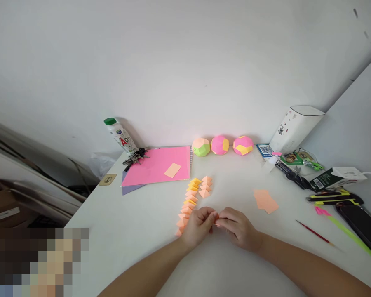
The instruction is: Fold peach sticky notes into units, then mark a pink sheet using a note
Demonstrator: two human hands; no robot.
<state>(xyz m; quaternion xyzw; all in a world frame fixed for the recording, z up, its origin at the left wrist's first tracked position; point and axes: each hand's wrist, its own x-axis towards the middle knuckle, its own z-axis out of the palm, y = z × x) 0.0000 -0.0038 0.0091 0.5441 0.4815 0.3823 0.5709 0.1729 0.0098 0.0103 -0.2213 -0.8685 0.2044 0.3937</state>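
While you've got both hands pinched together low in the middle of the tabletop (pixel 136 231), the main risk is that little piece of peach paper (pixel 215 223) slipping or creasing crooked. Your left hand (pixel 198 225) and right hand (pixel 236 227) are both curled shut on it at the fingertips, and it's tiny, so a bit too much squeeze could probably crush the fold. Your left wrist also sits right against the near end of the row of folded units (pixel 191 202), so a careless nudge could scatter them. Honestly I can't see much of the piece itself, your fingers cover nearly all of it, so its shape and how far it's folded are a guess. Further out, the loose peach sheets (pixel 266 201) lie to your right, well apart. Way back by the wall sit three paper balls (pixel 220 145) beside the pink notebook (pixel 157 166). The bottom-left corner is blurred out.
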